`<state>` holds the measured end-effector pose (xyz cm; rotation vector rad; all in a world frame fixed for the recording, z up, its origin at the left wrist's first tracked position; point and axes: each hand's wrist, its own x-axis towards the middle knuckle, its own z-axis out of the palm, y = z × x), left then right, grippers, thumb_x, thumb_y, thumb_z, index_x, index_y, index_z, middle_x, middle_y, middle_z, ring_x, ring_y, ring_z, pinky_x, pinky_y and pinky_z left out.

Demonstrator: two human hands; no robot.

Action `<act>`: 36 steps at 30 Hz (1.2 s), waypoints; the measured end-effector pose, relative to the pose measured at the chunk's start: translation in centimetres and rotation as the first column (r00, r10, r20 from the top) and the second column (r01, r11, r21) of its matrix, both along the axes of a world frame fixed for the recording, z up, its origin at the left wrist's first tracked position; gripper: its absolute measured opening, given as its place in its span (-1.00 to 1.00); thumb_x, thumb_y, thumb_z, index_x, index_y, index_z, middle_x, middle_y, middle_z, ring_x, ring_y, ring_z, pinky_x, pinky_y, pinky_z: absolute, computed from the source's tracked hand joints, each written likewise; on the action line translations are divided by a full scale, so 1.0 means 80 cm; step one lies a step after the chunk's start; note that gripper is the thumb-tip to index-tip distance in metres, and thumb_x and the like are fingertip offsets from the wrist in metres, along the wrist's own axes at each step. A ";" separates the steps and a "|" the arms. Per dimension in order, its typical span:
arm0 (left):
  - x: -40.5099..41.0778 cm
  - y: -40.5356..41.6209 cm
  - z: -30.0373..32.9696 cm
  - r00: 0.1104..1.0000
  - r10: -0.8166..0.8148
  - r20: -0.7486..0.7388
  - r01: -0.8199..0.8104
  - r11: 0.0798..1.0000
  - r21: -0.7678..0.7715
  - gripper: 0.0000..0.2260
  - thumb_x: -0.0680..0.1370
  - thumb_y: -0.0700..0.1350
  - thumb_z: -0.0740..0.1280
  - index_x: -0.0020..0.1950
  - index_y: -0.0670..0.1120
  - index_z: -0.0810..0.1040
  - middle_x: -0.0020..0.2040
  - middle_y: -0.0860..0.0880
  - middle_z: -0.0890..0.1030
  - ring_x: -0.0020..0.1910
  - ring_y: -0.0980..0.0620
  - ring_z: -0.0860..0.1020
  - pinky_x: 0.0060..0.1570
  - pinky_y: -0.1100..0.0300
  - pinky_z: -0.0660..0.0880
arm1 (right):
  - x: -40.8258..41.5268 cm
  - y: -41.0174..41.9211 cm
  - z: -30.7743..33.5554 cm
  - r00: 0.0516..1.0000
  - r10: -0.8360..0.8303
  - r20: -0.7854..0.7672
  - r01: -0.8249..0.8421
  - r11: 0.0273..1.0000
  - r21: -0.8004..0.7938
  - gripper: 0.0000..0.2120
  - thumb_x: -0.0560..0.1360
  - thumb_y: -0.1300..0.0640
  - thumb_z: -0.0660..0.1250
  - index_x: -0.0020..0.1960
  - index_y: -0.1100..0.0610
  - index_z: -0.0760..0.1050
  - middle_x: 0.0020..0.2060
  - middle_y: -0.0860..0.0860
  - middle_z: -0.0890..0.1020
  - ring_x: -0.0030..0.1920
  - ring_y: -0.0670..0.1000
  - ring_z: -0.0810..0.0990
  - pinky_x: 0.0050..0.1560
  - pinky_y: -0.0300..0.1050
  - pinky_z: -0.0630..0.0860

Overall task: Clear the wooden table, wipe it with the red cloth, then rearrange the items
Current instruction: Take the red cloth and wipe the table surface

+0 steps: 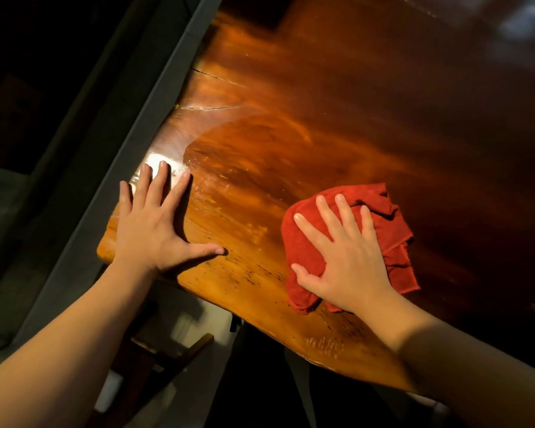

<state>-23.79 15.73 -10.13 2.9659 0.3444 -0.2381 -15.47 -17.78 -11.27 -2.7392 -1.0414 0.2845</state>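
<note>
Red cloth point(393, 239): bunched and folded, lying on the wooden table point(306, 143) near its front edge, right of centre in the head view. Right hand point(343, 257) lies flat on top of the cloth, palm down, fingers spread wide; thumb tucked against the cloth's near-left fold. Not a closed grip: the hand presses the cloth to the wood rather than clenching it. Cloth shows beyond the fingertips, past the little-finger side and under the heel of the hand; a loose corner hangs out to the right.

Left hand point(150, 223): also flat, palm down, fingers splayed, holding nothing. It rests directly on the bare tabletop at the near-left corner, thumb pointing toward the cloth. The two hands are well apart, with bare wood between them.

Tabletop: glossy orange-brown, uneven front edge, dark speckles near that edge. A bright glare spot sits just beyond the left fingertips. Further on, two thin cracks point(210, 108) run in from the left edge. Far part of the table falls into shadow; detail there cannot be made out. A grey ledge point(155, 97) borders the table's left side.
</note>
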 end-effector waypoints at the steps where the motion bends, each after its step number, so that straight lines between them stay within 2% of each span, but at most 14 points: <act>1: 0.000 0.000 0.000 1.000 0.001 0.005 -0.001 1.000 -0.002 0.21 0.18 0.73 0.17 0.68 0.10 0.08 0.68 -0.17 0.11 0.66 -0.24 -0.03 0.54 -0.40 -0.11 | -0.005 -0.012 0.001 1.000 -0.002 -0.006 0.002 1.000 -0.012 -0.18 0.43 -0.41 0.25 0.62 -0.21 0.14 0.65 0.06 0.11 0.65 0.19 -0.04 0.55 0.33 -0.15; 6: 0.001 0.000 -0.001 1.000 0.009 0.026 -0.009 1.000 -0.005 0.18 0.20 0.72 0.17 0.68 0.11 0.11 0.67 -0.17 0.13 0.65 -0.25 -0.01 0.54 -0.39 -0.10 | -0.024 -0.051 0.004 0.999 0.013 -0.040 -0.015 0.998 -0.057 -0.14 0.41 -0.42 0.27 0.63 -0.23 0.08 0.66 0.05 0.09 0.65 0.17 -0.08 0.56 0.32 -0.16; 11: 0.000 0.001 -0.002 0.999 0.026 0.045 -0.025 1.000 -0.015 0.05 0.31 0.69 0.12 0.67 0.14 0.11 0.67 -0.15 0.15 0.66 -0.23 0.00 0.55 -0.37 -0.09 | -0.031 -0.043 0.008 0.999 -0.002 -0.036 -0.001 0.996 -0.093 -0.12 0.39 -0.40 0.28 0.63 -0.21 0.09 0.66 0.06 0.09 0.65 0.20 -0.08 0.56 0.33 -0.19; 20: 0.000 0.001 -0.004 0.989 0.118 0.083 -0.115 0.992 -0.044 -0.14 0.50 0.56 0.04 0.67 0.10 0.12 0.68 -0.16 0.10 0.66 -0.22 -0.02 0.55 -0.37 -0.09 | -0.039 0.055 0.007 0.995 -0.099 0.012 0.100 0.993 -0.058 -0.11 0.38 -0.41 0.28 0.63 -0.16 0.15 0.64 0.11 0.14 0.64 0.24 -0.01 0.56 0.37 -0.13; 24: -0.011 0.004 0.002 0.979 0.200 0.039 -0.200 0.980 -0.014 -0.08 0.47 0.59 0.03 0.67 0.04 0.13 0.68 -0.17 0.10 0.65 -0.27 -0.02 0.51 -0.44 -0.07 | -0.031 0.097 0.004 0.995 -0.092 0.029 0.093 0.995 -0.037 -0.12 0.38 -0.41 0.27 0.62 -0.16 0.16 0.64 0.10 0.14 0.64 0.23 0.00 0.55 0.38 -0.10; 29: -0.055 0.018 0.016 0.968 0.248 -0.018 -0.249 0.967 -0.045 0.06 0.38 0.66 0.04 0.69 0.02 0.04 0.69 -0.17 0.02 0.65 -0.28 -0.03 0.51 -0.46 -0.04 | -0.024 0.143 0.001 0.998 -0.052 0.043 0.054 0.998 -0.030 -0.14 0.41 -0.43 0.23 0.63 -0.16 0.13 0.65 0.10 0.12 0.64 0.23 -0.02 0.55 0.40 -0.07; 36: -0.100 0.025 0.018 0.955 0.270 -0.119 -0.283 0.952 -0.113 0.34 0.13 0.77 0.11 0.70 -0.01 -0.06 0.69 -0.21 -0.04 0.65 -0.25 -0.10 0.51 -0.42 -0.09 | -0.025 0.216 0.005 0.999 0.025 0.036 -0.025 1.000 0.007 -0.15 0.41 -0.43 0.21 0.62 -0.14 0.16 0.65 0.12 0.14 0.64 0.25 -0.02 0.54 0.43 -0.07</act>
